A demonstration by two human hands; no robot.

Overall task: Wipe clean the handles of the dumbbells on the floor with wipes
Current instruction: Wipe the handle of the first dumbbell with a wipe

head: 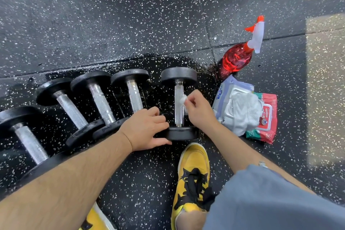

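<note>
Head view: on the speckled rubber floor (149, 15) we note five dumbbells in a row; the rightmost dumbbell (178, 76) lies slightly apart from the other four dumbbells (97, 99); the right hand (197, 110) pinches a white wipe (183, 99) against its knurled handle (178, 117); the left hand (147, 129) grasps its near head (183, 133), thumb below, fingers above; a red spray bottle (237, 58) and two wipe packs (235, 102) lie just to its right.

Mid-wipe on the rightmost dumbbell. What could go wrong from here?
The small wadded white wipe pinched by the right hand touches only one side of the knurled steel handle; the underside may get missed.
The speckled black rubber floor looks wet; the round-headed black dumbbell could roll if the left hand lets go.
</note>
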